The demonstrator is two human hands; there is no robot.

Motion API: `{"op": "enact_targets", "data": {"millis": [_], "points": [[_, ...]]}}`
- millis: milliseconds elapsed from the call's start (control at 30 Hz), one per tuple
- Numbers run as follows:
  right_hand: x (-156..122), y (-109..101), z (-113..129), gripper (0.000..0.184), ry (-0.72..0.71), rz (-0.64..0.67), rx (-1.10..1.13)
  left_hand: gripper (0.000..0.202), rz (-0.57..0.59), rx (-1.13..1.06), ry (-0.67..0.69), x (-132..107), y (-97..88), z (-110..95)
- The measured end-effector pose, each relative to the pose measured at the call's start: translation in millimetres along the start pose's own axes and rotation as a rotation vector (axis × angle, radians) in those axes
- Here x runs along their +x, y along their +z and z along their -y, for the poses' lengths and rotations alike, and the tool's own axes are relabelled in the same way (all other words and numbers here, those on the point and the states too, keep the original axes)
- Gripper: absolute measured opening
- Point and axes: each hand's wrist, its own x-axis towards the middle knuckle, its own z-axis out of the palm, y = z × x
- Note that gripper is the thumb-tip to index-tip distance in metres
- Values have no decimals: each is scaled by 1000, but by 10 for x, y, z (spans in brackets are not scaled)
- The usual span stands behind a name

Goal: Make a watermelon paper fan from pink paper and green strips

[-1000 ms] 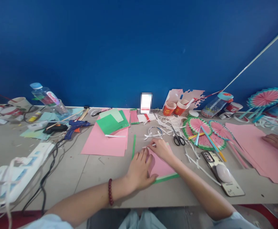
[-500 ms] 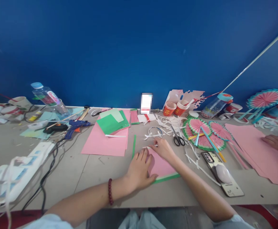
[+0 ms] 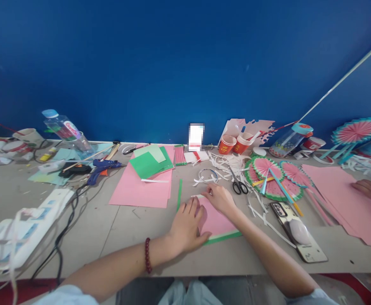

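The right hand (image 3: 221,199) has crept slightly rightward along the far edge of the pink sheet (image 3: 217,222). The left hand (image 3: 185,224) stays flat and open, pinning the sheet to the bench (image 3: 134,237). The palm hides the sheet's left part, and I cannot tell whether the right fingertips pinch or only press.

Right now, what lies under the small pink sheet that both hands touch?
A green sheet lies under the pink sheet; only its near edge shows. The left hand and right hand cover part, so its full extent is hidden.
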Motion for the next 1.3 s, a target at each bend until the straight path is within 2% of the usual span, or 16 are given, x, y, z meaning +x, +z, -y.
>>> {"op": "enact_targets", "data": {"millis": [200,400,667,767,900,1000,1100,1300], "points": [[-7,-3,14,18,17,28,-58,73,16,18,-1,-3,-16,-2],[-28,-91,-19,24,109,33,-151,73,20,15,7,-18,-56,-11],[20,-88,-165,12,57,40,-68,75,11,-17,12,-20,-59,11],[25,-77,-207,13,-2,-5,7,72,-4,-42,11,-21,-38,29],[11,-70,-189,18,-234,-97,143,72,-24,-68,27,-20,-21,47],[-12,-66,-141,18,-369,-82,193,73,-23,-94,48,-16,-23,57],[-24,-54,-116,11,-398,-54,199,71,-23,-117,53,-6,-38,70],[-13,-5,-148,3,-366,-27,244,61,-46,-181,39,27,-116,101]]}}
